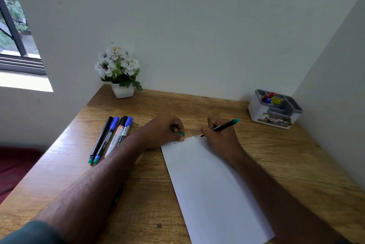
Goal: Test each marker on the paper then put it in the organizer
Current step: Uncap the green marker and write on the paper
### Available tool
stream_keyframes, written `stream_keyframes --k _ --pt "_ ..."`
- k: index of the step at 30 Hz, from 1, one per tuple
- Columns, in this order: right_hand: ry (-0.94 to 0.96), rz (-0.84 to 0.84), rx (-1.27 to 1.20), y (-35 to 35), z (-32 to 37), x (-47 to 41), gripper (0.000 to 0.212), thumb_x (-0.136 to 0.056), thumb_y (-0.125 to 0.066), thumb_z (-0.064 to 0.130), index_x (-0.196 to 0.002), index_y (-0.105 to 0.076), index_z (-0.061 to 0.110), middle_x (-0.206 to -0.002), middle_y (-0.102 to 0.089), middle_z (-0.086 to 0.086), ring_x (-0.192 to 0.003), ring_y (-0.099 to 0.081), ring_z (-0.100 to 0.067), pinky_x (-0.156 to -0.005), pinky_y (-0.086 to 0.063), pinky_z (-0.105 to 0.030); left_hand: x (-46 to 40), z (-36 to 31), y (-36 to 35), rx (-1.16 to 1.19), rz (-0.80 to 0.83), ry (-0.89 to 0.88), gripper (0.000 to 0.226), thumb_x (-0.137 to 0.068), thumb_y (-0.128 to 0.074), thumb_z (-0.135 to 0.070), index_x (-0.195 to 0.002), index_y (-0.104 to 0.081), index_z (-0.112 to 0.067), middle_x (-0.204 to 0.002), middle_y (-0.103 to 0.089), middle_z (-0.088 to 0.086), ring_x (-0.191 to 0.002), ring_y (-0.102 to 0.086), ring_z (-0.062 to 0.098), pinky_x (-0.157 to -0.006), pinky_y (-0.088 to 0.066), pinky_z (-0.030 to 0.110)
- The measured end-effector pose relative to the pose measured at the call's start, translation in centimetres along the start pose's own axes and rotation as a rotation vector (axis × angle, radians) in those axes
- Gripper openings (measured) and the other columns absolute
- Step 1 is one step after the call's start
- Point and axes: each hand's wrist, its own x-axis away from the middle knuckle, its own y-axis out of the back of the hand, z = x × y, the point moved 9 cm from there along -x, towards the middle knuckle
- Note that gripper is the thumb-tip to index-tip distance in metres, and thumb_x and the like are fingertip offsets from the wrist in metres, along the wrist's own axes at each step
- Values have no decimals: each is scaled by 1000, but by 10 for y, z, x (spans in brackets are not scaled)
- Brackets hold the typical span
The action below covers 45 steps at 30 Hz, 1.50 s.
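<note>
Wooden desk [197, 105] tucked into a pale corner is hosting a marker test: four capped markers [110, 138] are lying side by side at left, near a white flower pot [122, 90]. Left hand [165, 131] is pinching a green cap [181, 134] at the paper [207, 184], right hand [219, 135] is gripping a green-ended marker [223, 126], tip touching the sheet's far edge. Grey organizer [274, 110] is sitting at far right.
</note>
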Motion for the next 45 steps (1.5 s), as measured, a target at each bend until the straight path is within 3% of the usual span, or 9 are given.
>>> stream_keyframes --k 15,24,33,36,40,42,45 --pt "-30 -1 -28 0 -1 0 42 -77 -62 2 -58 -28 19 -55 -27 6 -53 -24 -8 -47 -21 -21 0 -2 0 -10 2 -6 16 -82 -78 -20 -97 -74 -16 -86 -60 -14 -73 -53 -2 -63 -40 8" --pt "-51 1 -7 0 -2 0 42 -77 -62 3 -58 -28 18 -55 -27 4 -57 -26 -12 -53 -24 -30 0 -1 0 6 -2 -1 16 -82 -78 -20 -96 -74 -16 -87 -62 -13 -73 -53 -7 -63 -41 8" --pt "-27 -19 -21 3 0 0 41 -78 -61 0 -59 -29 18 -55 -28 4 -52 -25 -7 -49 -22 -23 0 -1 0 -7 0 4 16 -82 -78 -21 -96 -73 -17 -89 -63 -11 -76 -55 0 -64 -41 12" --pt "-72 -90 -140 15 -5 1 31 -83 -59 -1 -63 -40 13 -57 -39 2 -50 -40 -1 -55 -33 -24 2 1 4 -16 1 13 19 -81 -79 -25 -97 -73 -17 -88 -62 -11 -74 -55 -3 -63 -41 10" --pt "-65 -210 -386 32 -10 4 24 -86 -61 -1 -71 -56 17 -65 -59 5 -64 -54 -4 -67 -43 -25 4 6 10 -51 2 22 19 -81 -78 -25 -97 -72 -17 -84 -60 -14 -71 -54 -5 -62 -41 10" --pt "-16 -165 -425 30 -6 4 23 -85 -67 -1 -71 -61 16 -72 -64 -3 -68 -58 -8 -70 -45 -28 5 6 12 -69 9 5 14 -82 -76 -20 -96 -73 -16 -85 -60 -14 -73 -55 -4 -64 -43 10" --pt "40 10 -503 16 5 5 19 -82 -63 5 -69 -64 18 -68 -65 -8 -61 -51 -14 -60 -41 -24 6 5 14 -94 4 -14 12 -87 -72 -18 -98 -72 -17 -88 -61 -14 -77 -55 -2 -67 -42 9"
